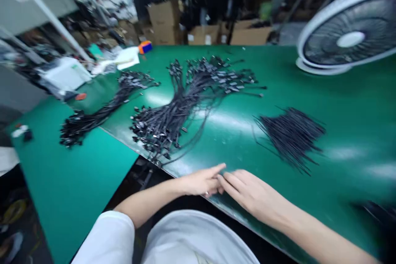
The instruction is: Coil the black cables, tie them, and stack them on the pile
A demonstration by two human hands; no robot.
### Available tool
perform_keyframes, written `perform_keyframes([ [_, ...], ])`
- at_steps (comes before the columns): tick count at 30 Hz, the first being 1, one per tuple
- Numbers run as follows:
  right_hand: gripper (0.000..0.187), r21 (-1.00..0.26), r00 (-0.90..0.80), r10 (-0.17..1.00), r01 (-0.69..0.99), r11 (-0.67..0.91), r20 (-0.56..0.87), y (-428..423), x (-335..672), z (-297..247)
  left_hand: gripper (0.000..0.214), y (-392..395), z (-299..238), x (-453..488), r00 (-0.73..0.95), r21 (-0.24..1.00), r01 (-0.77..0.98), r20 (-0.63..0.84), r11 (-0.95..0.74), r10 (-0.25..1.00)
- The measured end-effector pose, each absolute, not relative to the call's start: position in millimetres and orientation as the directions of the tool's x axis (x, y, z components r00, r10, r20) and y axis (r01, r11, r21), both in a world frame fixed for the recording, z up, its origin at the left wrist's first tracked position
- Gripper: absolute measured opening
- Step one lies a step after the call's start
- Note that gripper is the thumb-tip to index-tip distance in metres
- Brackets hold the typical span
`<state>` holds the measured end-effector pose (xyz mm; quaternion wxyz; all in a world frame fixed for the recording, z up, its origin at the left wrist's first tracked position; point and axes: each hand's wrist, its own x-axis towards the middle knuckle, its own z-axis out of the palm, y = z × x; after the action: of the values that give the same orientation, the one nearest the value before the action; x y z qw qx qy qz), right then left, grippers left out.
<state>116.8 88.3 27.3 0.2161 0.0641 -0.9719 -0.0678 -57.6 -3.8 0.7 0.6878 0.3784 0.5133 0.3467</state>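
Left hand point(201, 182) touches right hand point(250, 193); cables point(181, 107) beyond.

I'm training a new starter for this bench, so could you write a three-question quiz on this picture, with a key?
1. True or false: the pile of short dark strands lies to the right of the larger cable bundle.

2. What stands at the back right of the green table?
a) a sewing machine
b) a white fan
c) a lamp

3. Where are the person's left hand and right hand?

Key: 1. True; 2. b; 3. Close together at the table's near edge.
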Motion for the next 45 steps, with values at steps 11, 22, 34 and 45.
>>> perform_keyframes([
  [11, 0.026, 0.394, -0.922, -0.147, 0.006, 0.919, 0.358, 82, 106, 7, 0.087, -3, 4, -44, 0.19, 0.844, 0.103, -0.537, 0.527, 0.822],
  [22, 0.037, -0.857, -0.677, 0.734, 0.411, 0.31, -0.059, 86, 88, -3, 0.029, 7, 1, -39, -0.359, 0.978, -0.208, -0.085, 0.009, 0.929],
  [34, 0.036, -0.747, -0.775, 0.62, 0.339, 0.571, 0.123, 80, 111, 9, 0.028, 12, 8, -59, -0.072, 0.987, 0.014, -0.16, 0.161, 0.985],
  [45, 0.028, -0.862, -0.577, 0.808, 0.345, 0.373, 0.119, 88, 108, 28, 0.036, -11, 3, -62, 0.167, 0.95, -0.137, -0.257, 0.281, 0.952],
])
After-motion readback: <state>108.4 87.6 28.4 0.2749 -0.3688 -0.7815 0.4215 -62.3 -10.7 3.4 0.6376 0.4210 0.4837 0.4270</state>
